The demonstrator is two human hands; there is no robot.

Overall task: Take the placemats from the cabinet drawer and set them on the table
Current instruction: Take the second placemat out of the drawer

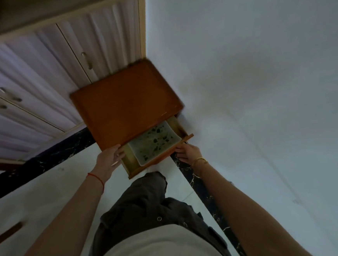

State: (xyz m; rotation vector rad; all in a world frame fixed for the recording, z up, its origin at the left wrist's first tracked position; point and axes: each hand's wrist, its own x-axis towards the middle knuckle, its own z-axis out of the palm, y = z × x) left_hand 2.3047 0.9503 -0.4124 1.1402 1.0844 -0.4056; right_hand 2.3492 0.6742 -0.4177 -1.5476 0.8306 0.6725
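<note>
Head view: drawer (155, 149) of the orange cabinet (126, 105) part open; placemats (155, 144) flat inside; left hand (108, 159) grip spread at its left corner, right hand (188, 152) fingers curled under the front; pull evenly, then lift from near edge.
</note>
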